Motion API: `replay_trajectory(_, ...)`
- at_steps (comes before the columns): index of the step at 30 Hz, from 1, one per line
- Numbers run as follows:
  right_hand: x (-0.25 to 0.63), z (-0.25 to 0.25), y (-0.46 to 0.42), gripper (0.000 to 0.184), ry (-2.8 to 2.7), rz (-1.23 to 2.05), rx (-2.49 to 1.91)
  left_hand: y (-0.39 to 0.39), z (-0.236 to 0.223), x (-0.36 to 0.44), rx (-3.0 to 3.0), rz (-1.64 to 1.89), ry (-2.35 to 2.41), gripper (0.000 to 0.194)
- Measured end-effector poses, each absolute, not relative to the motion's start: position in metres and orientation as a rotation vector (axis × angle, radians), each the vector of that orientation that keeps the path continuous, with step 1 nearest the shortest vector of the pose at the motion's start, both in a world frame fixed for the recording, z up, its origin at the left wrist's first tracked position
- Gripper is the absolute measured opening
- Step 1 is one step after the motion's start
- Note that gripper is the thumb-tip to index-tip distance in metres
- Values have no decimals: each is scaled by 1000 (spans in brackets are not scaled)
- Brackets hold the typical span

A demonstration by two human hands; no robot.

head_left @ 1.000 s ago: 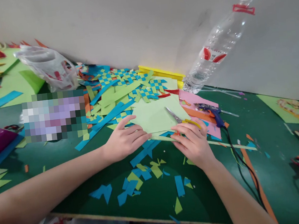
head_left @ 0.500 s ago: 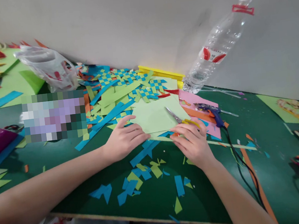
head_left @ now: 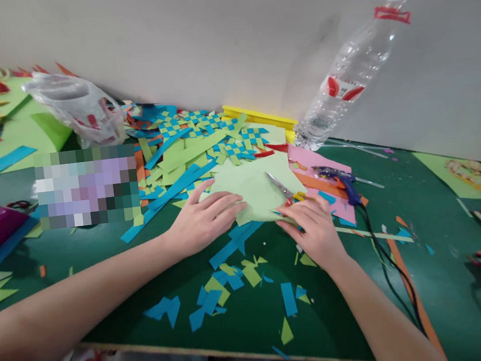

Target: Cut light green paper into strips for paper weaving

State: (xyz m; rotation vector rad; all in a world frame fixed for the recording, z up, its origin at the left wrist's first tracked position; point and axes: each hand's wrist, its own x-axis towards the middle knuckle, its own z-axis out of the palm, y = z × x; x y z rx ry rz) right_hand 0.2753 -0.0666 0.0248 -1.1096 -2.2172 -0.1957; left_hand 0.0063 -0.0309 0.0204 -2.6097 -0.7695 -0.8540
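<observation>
A light green sheet of paper (head_left: pixel 250 188) lies in front of me, with scissors (head_left: pixel 282 186) resting on it, blades pointing away to the left. My left hand (head_left: pixel 208 219) is open over the sheet's left side, its fingers stretched across the near left part. At the near right edge, my right hand (head_left: pixel 311 227) has thumb and fingers closed on the paper. The right fingers cover part of the scissors' yellow handles. Just under the near edge lies a blue paper strip (head_left: pixel 231 248).
Woven blue-green paper pieces (head_left: pixel 237 149) are heaped behind the sheet. A blue glue gun (head_left: pixel 348 188) with a black cord lies right. A plastic bottle (head_left: pixel 346 81) leans on the wall. A plastic bag (head_left: pixel 80 112) stands left. Paper scraps (head_left: pixel 211 302) litter the table's near side.
My left fingertips have shifted slightly up and right onto the sheet. The sheet's near edge now sits a little lower, at my right fingers. The scissors have barely moved.
</observation>
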Motion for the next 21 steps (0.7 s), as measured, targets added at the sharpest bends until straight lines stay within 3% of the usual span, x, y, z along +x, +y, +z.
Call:
replay_trajectory(7, 278, 18, -67, 25, -2149, -4, -1124, -33, 22, 4, -2551, -740, -746, 34)
replay_trajectory(14, 278, 17, -72, 34, -2085, 475, -1274, -32, 23, 3, -2533, -752, -715, 32)
replay_trajectory(21, 277, 24, -70, 32, -1970, 723, -1313, -31, 22, 5, -2561, -770, -708, 29)
